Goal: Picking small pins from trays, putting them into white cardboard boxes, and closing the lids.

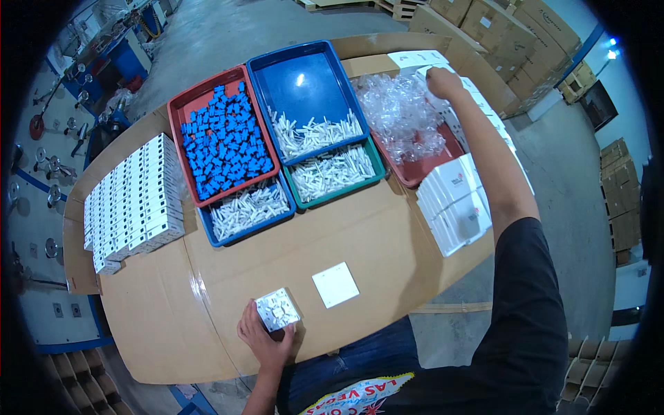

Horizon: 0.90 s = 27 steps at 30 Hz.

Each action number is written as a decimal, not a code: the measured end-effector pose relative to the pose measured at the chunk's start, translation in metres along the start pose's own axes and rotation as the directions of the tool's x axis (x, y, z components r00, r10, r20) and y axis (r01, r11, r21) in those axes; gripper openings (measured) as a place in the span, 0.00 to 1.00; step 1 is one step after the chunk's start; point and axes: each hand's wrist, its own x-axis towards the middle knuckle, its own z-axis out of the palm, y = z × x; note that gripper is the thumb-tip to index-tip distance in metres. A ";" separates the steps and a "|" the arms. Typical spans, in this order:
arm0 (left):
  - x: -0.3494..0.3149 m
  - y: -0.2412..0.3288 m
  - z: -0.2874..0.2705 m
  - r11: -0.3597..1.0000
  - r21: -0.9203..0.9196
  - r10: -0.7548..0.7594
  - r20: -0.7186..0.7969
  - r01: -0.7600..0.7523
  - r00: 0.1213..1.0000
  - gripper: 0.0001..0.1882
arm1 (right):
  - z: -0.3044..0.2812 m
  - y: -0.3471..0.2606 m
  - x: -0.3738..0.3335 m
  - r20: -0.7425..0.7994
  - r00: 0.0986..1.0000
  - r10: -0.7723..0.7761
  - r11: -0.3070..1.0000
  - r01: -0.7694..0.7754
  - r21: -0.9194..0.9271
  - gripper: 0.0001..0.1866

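Note:
Near the table's front edge, my left hand (266, 340) is closed around the sides of a small white square box (277, 309), its open top showing white moulded parts inside. To its right, a flat white square plate (335, 285) lies apart on the cardboard. My right hand (444, 84) reaches to the far right with its fingers curled closed, over white flat pieces (419, 58) beside a pile of clear plastic bags (401, 111). What those fingers hold, if anything, is hidden. My right forearm passes over the row of white pieces there.
A red tray (173, 104) holds blue parts. Blue (297, 69) and green (379, 166) trays hold white plugs, as does a smaller blue tray (220, 242). Stacked white boxes (135, 197) stand left; white covers (453, 204) lie right. Cardboard walls (76, 249) edge the table.

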 end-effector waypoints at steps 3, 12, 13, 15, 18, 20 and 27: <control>0.001 -0.002 0.002 1.000 0.002 -0.012 0.012 0.012 1.000 0.50 | 0.035 0.014 0.049 -0.100 0.994 -0.045 0.988 0.059 0.143 0.14; 0.006 -0.002 -0.001 0.997 0.054 -0.051 0.052 0.048 0.997 0.49 | 0.095 0.013 0.099 0.115 0.985 -0.127 0.986 0.114 0.121 0.16; 0.007 -0.002 0.000 0.998 0.049 -0.043 0.050 0.041 0.998 0.49 | 0.096 0.016 0.103 0.059 0.977 -0.205 0.977 0.201 0.066 0.16; 0.009 -0.001 0.002 0.999 0.042 -0.032 0.051 0.030 0.998 0.49 | 0.099 0.027 0.097 0.074 0.981 -0.178 0.983 0.174 0.057 0.16; 0.008 -0.002 0.002 0.998 0.048 -0.036 0.039 0.034 0.999 0.49 | 0.095 0.009 0.082 0.067 0.993 -0.097 0.989 0.088 0.120 0.18; 0.007 -0.001 0.004 0.999 0.026 -0.033 0.036 0.032 0.999 0.49 | 0.084 0.013 0.074 0.049 0.999 -0.013 0.986 0.005 0.164 0.18; 0.001 -0.002 0.000 1.000 -0.026 0.005 -0.030 -0.006 1.000 0.47 | -0.011 0.021 0.022 -0.171 0.982 0.076 0.789 0.046 0.613 0.15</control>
